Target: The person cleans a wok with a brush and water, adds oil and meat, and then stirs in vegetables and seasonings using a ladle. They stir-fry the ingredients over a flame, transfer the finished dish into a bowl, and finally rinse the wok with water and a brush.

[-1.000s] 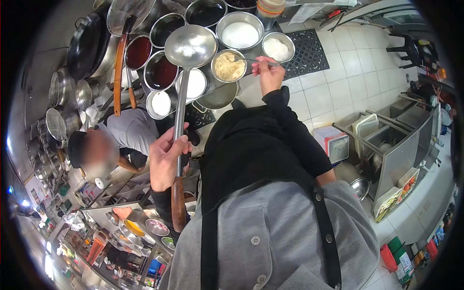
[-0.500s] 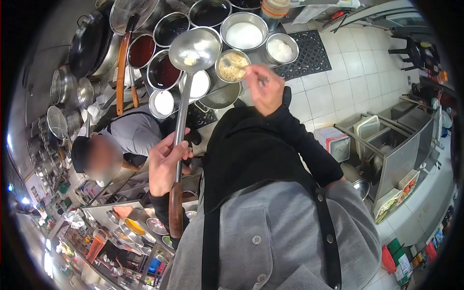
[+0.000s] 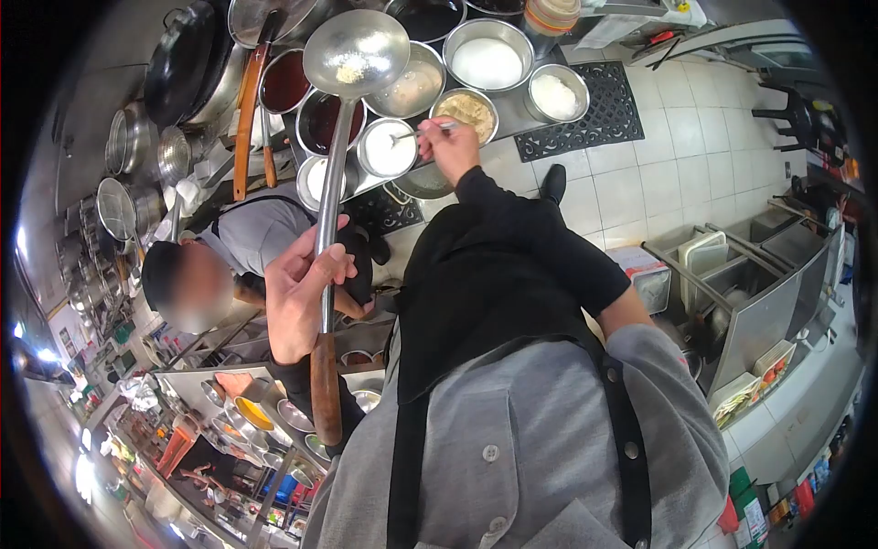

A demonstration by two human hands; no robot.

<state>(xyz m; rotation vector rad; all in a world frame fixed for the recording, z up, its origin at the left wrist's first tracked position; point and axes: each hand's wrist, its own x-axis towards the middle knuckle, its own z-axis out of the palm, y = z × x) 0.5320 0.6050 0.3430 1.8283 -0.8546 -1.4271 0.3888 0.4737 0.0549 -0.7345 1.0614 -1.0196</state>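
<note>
My left hand [image 3: 305, 291] is wrapped round the metal shaft of a large ladle [image 3: 356, 57], just above its wooden handle. A little pale matter lies in the ladle's bowl, which hangs over the metal containers. My right hand [image 3: 450, 149] pinches a small spoon [image 3: 406, 136], whose tip is over a round container of white powder [image 3: 388, 149]. Beside that hand stands a container of tan, grainy seasoning [image 3: 465, 113]. Dark red liquid [image 3: 330, 121] fills a container to the left.
Containers of white powder [image 3: 487, 62] and white paste [image 3: 553, 94] stand at the back. A co-worker [image 3: 259, 236] bends at the left, near woks [image 3: 183, 64]. A black mat [image 3: 585, 112] lies on the tiled floor. Metal sinks [image 3: 732, 274] are at the right.
My right hand has moved left with the spoon, from the tan seasoning to the white powder. The ladle's bowl has shifted up and left in the view.
</note>
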